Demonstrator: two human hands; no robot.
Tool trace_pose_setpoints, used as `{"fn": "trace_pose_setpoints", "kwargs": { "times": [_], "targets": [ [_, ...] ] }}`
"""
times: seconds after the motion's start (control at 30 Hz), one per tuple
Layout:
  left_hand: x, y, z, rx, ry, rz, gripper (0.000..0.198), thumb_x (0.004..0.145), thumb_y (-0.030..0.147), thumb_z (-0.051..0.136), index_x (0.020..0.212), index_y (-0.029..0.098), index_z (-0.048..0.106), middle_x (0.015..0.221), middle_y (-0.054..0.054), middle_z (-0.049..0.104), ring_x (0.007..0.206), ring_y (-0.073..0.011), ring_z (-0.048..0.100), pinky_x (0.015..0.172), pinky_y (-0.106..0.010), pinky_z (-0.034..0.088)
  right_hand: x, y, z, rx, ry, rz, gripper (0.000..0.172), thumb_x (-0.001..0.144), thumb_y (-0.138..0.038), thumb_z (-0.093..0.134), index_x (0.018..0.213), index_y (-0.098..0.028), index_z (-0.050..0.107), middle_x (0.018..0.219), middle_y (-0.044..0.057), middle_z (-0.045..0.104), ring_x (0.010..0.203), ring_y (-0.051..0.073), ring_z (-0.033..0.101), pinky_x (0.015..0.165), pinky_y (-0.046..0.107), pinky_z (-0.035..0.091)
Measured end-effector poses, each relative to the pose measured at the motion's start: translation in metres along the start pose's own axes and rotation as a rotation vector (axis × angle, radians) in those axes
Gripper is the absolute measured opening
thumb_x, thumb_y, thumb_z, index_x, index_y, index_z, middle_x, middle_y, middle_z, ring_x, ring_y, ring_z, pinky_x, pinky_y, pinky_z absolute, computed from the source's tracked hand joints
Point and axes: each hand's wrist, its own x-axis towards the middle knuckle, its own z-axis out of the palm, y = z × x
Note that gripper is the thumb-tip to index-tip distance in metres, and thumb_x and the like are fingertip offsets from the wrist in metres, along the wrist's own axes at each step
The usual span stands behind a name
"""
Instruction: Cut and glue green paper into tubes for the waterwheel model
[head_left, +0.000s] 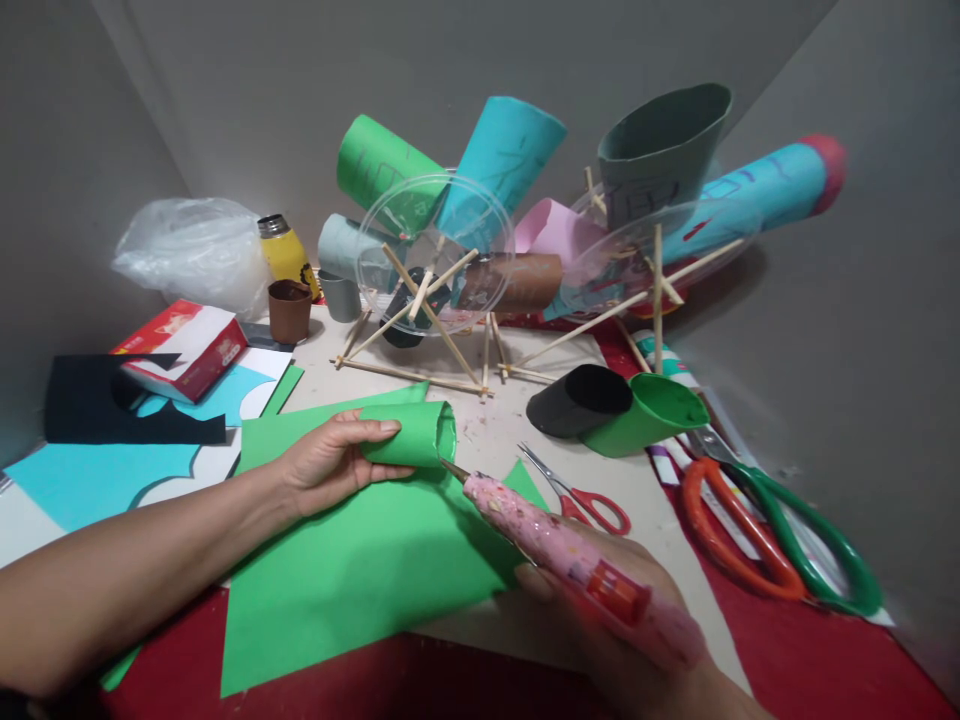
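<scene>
Green tube [405, 437], frame ctr, held in L hand [337, 462]; glue gun [551, 540], lower rt, gripped in R hand [600, 630], tip [452, 469] at rim [448, 430]. Prob. being glued; steady hold needed next.

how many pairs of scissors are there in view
2: a small red-handled pair just right of the middle, and a larger pair with one orange and one green handle at the right. More could be hidden.

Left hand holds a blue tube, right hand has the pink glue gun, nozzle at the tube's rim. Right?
Not quite: the tube is green, not blue, as the head view shows. The rest stands: the left hand holds it, and the right hand has the pink glue gun, nozzle at the tube's rim.
</scene>
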Motion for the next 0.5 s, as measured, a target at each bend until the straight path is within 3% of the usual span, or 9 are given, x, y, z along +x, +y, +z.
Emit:
{"fn": "trace_pose_setpoints", "kwargs": {
  "times": [0.5],
  "targets": [
    [0.0005, 0.0029, 0.0005, -0.087, 0.012, -0.001, 0.01, 0.081, 0.005, 0.067, 0.089, 0.006, 0.073, 0.087, -0.011, 0.077, 0.08, -0.022, 0.073, 0.075, -0.038, 0.061, 0.0018, -0.0035, -0.0017, 0.034, -0.027, 0.021, 0.025, 0.096, -0.034, 0.055, 0.107, -0.025, 0.075, 0.089, 0.006, 0.079, 0.086, 0.026, 0.077, 0.063, 0.031, 0.064]
  ]
}}
